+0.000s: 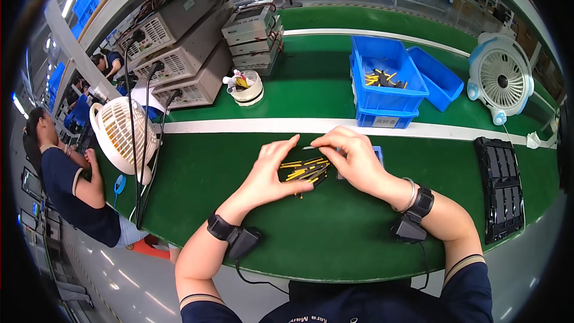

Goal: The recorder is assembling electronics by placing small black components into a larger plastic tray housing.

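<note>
A small pile of thin black-and-yellow sticks [306, 171] lies on the green table, their exact kind too small to make out. My left hand [267, 173] rests around the pile's left side, its thumb and fingers spread apart. Above the pile's far edge, my right hand [357, 161] pinches a thin greyish piece [309, 148] between thumb and forefinger. Behind the right hand, a small blue object [378, 154] shows only in part. Each wrist wears a black strap with a box and cable.
Stacked blue bins [390, 104] hold more black-and-yellow pieces, beside a tilted blue bin [436, 81]. A blue-white fan [501, 78] and black tray [501, 188] stand right. Left are a cream fan [122, 134], hanging cables, stacked grey units [185, 48] and a white tub [246, 93]. Another person [81, 185] sits far left.
</note>
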### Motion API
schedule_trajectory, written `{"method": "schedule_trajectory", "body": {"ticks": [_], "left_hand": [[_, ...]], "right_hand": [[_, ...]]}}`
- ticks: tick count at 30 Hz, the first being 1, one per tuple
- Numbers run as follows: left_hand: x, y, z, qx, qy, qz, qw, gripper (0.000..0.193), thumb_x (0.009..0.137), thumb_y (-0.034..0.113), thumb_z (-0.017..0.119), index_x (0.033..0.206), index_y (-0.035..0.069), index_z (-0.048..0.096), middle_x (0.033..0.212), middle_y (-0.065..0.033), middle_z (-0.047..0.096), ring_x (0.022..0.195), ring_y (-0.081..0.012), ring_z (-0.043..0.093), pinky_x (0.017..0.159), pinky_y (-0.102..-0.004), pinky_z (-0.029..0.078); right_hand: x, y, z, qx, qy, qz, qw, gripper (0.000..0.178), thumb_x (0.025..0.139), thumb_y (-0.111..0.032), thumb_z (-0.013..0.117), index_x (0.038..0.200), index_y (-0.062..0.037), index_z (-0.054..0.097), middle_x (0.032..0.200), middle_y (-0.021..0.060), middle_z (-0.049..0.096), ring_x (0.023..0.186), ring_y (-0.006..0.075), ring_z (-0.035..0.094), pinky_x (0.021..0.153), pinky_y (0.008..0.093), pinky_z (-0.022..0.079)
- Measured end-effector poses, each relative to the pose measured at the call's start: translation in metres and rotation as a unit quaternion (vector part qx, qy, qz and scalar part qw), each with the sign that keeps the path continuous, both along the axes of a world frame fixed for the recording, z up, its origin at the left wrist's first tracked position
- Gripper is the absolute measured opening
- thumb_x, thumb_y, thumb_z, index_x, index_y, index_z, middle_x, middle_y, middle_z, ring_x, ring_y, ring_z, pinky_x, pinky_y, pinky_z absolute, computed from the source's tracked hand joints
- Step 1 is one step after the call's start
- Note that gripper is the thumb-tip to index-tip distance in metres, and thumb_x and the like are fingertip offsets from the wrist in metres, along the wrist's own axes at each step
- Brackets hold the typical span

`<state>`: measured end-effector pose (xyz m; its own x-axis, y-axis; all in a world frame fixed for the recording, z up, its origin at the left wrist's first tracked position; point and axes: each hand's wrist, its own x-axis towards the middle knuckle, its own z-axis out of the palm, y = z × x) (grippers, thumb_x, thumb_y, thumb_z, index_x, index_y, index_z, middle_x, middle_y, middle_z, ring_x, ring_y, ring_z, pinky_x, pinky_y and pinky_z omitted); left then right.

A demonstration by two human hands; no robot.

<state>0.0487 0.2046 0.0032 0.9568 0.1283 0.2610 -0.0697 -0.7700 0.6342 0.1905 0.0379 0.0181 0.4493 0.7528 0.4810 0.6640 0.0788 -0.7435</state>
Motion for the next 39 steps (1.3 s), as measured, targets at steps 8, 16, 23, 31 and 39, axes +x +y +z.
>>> {"method": "schedule_trajectory", "body": {"ticks": [8,16,23,31,39], "left_hand": [[0.002,-0.007,-0.001,0.025,0.033,-0.056,0.998,0.125,0.057,0.033,0.087,0.148,0.008,0.005,0.139,-0.0193,0.036,0.128,-0.0333,0.035,0.107,-0.0421,0.029],[-0.002,-0.011,0.003,-0.069,0.057,-0.095,0.991,0.113,0.063,0.018,0.084,0.148,0.010,0.010,0.131,-0.0169,0.048,0.120,-0.0303,0.048,0.103,-0.0391,0.037],[-0.013,0.008,0.032,0.055,0.103,-0.011,0.993,0.105,0.055,0.019,0.087,0.143,0.014,0.032,0.119,-0.0094,0.050,0.096,-0.0222,0.055,0.081,-0.0311,0.048],[-0.019,0.010,0.012,-0.066,0.081,-0.054,0.993,0.076,0.063,0.008,0.082,0.131,0.009,0.048,0.107,-0.0090,0.053,0.063,-0.0114,0.057,0.067,-0.0265,0.049],[-0.009,-0.007,0.001,-0.142,0.046,-0.082,0.985,0.066,0.069,0.004,0.076,0.129,0.005,0.048,0.105,-0.0097,0.050,0.063,-0.0119,0.058,0.063,-0.0267,0.050]], "right_hand": [[0.010,0.000,-0.014,-0.067,-0.141,0.046,0.987,0.027,0.077,-0.002,0.063,0.103,-0.0025,0.065,0.097,0.0116,0.067,0.093,0.0298,0.060,0.085,0.0389,0.046],[0.010,-0.005,0.006,-0.274,-0.089,0.090,0.954,0.061,0.066,-0.015,0.079,0.120,-0.0055,0.051,0.111,0.0136,0.060,0.113,0.0313,0.050,0.094,0.0440,0.039],[0.011,0.000,-0.003,-0.205,-0.059,0.120,0.970,0.052,0.069,-0.005,0.075,0.114,-0.0048,0.050,0.102,0.0129,0.063,0.102,0.0293,0.058,0.087,0.0393,0.048],[0.012,0.003,0.005,-0.176,-0.076,0.147,0.970,0.050,0.067,0.003,0.070,0.112,-0.0040,0.048,0.102,0.0140,0.061,0.097,0.0302,0.059,0.084,0.0388,0.049],[0.002,-0.013,0.013,-0.198,-0.068,0.108,0.972,0.049,0.066,0.002,0.072,0.110,-0.0048,0.052,0.100,0.0126,0.062,0.096,0.0304,0.059,0.085,0.0381,0.048]]}}
